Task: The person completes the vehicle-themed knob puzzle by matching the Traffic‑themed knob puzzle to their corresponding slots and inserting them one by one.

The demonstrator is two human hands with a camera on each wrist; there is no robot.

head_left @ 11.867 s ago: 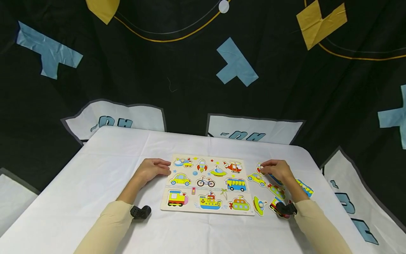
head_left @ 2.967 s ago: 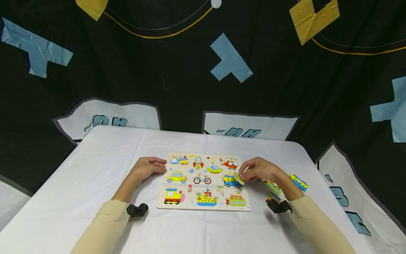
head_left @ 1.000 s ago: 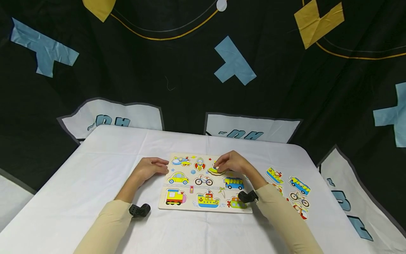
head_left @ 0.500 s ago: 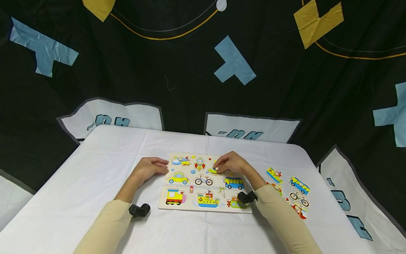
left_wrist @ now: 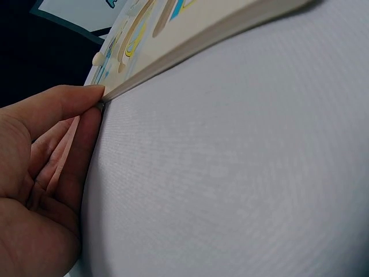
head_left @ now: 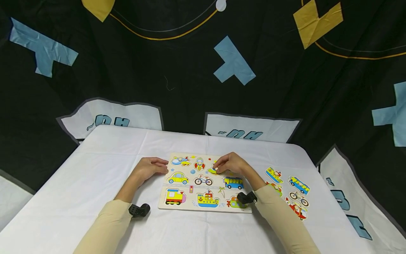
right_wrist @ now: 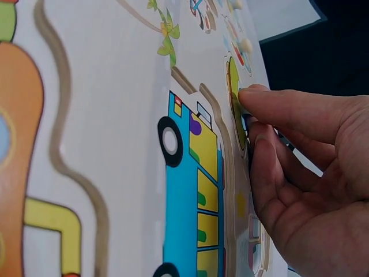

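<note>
A wooden peg-puzzle board [head_left: 192, 205] printed with vehicles lies on the white-covered table. My right hand [head_left: 232, 163] pinches a yellow-green flying saucer puzzle piece [head_left: 213, 171] between thumb and fingers. In the right wrist view, the saucer piece [right_wrist: 233, 81] sits flat at its outline on the board, its knob mostly behind my fingertips. My left hand [head_left: 150, 168] rests at the board's left edge. The left wrist view has the thumb and fingers [left_wrist: 86, 135] against that edge. Knobs stand on the rocket piece [head_left: 200, 163] and airplane piece [head_left: 180, 161].
Loose pieces lie right of the board: a boat [head_left: 274, 175], a bus [head_left: 299, 185], a bicycle [head_left: 299, 199], a helicopter [head_left: 298, 211] and a submarine [head_left: 276, 189]. My right sleeve [head_left: 282, 215] covers part of that area. A black curtain [head_left: 190, 77] hangs behind the table.
Over three seconds my right hand has carried the saucer piece leftward from over the bus picture to the saucer outline. Lately the piece has settled lower and flatter. The left hand stays at the edge.
</note>
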